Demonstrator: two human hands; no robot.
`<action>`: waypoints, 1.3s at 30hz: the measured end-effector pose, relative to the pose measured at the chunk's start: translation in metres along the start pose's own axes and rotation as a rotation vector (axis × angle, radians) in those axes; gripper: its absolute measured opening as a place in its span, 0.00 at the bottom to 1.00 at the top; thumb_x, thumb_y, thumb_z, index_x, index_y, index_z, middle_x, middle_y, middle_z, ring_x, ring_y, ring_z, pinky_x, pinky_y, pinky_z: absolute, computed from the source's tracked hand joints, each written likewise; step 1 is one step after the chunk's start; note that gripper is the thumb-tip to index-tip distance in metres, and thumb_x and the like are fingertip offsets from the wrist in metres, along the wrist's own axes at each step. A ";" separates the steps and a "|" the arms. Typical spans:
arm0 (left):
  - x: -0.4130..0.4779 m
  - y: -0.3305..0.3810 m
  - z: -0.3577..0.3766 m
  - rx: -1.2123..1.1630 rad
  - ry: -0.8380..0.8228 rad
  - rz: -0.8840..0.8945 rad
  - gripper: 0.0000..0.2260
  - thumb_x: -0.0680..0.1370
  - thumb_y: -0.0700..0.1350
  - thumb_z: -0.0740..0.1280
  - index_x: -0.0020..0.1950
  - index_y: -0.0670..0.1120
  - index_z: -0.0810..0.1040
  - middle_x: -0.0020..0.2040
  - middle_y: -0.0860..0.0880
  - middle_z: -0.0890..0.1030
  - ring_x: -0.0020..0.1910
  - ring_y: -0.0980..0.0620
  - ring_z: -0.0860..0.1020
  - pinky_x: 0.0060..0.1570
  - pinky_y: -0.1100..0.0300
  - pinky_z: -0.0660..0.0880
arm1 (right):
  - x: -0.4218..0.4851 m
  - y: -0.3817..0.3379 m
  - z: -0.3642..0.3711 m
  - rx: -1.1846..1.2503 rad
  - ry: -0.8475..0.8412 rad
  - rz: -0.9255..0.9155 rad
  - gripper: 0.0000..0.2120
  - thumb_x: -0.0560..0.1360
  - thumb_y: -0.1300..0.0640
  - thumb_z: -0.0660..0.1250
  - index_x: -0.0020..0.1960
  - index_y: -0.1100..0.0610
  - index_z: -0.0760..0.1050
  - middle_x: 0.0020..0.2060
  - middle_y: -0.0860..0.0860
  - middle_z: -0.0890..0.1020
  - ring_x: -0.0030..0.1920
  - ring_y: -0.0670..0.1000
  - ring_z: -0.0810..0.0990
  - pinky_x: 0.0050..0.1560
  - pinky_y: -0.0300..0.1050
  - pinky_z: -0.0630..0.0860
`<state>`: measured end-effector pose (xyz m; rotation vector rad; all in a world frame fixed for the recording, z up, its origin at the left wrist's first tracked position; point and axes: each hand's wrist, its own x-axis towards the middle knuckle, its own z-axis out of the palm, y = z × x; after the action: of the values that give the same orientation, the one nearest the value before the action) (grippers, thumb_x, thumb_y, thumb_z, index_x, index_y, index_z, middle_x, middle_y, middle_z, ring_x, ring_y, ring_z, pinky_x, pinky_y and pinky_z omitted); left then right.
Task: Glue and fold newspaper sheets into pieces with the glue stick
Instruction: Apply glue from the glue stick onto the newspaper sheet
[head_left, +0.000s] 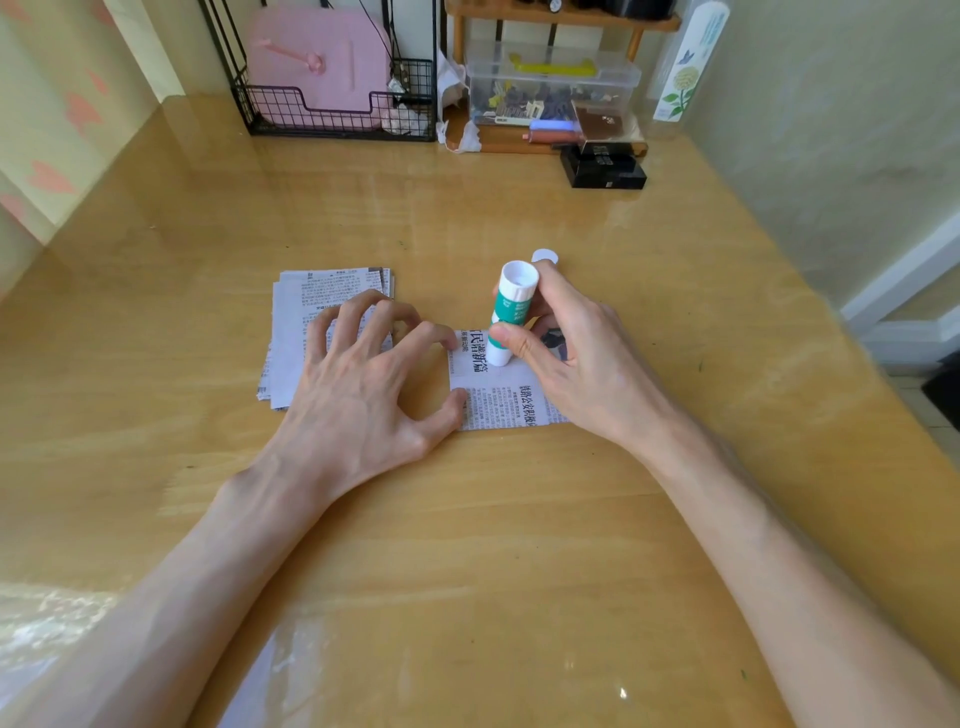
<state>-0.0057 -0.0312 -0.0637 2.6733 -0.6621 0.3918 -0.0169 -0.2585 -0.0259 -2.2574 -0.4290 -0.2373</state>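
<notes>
Glue stick (511, 310) upright in right hand (582, 366) grip, seemingly touching newspaper sheet (501, 410), splayed left hand (358, 387) pinning it

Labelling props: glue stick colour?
White glue stick with a green label, gripped in the right hand; head view.

Glossy wooden table (467, 519), matt printed newspaper sheet (498, 408), smooth plastic glue stick (511, 312), black wire basket (337, 111).

This is looking like a home desk corner. A glossy wooden surface (208, 260) is sitting against a plain wall (805, 130). At eleven o'clock a black wire basket (270, 111) is holding a pink case (317, 57), and at twelve a small wooden shelf (566, 20) is carrying a clear storage box (553, 78) of odds and ends.
</notes>
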 end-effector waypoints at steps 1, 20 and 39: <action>0.000 0.000 0.000 -0.001 0.001 0.000 0.22 0.74 0.66 0.63 0.64 0.59 0.78 0.62 0.53 0.75 0.73 0.43 0.67 0.73 0.43 0.61 | -0.001 0.000 -0.001 -0.005 0.006 0.002 0.11 0.84 0.54 0.68 0.56 0.60 0.70 0.45 0.51 0.83 0.41 0.45 0.82 0.38 0.33 0.70; 0.000 -0.001 0.000 -0.006 -0.014 0.001 0.21 0.75 0.67 0.63 0.64 0.60 0.77 0.63 0.54 0.74 0.74 0.43 0.66 0.74 0.43 0.60 | -0.021 0.010 -0.020 -0.061 0.104 0.118 0.07 0.84 0.53 0.67 0.58 0.52 0.69 0.47 0.48 0.84 0.45 0.51 0.84 0.45 0.59 0.82; 0.000 -0.001 0.000 -0.003 -0.012 0.006 0.21 0.75 0.67 0.63 0.64 0.60 0.77 0.63 0.54 0.74 0.74 0.43 0.66 0.74 0.43 0.59 | -0.027 0.022 -0.038 -0.182 0.164 0.188 0.10 0.85 0.52 0.66 0.57 0.57 0.69 0.47 0.49 0.84 0.44 0.43 0.80 0.42 0.40 0.74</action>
<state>-0.0054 -0.0302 -0.0638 2.6735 -0.6737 0.3760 -0.0350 -0.3068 -0.0249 -2.4155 -0.1115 -0.3732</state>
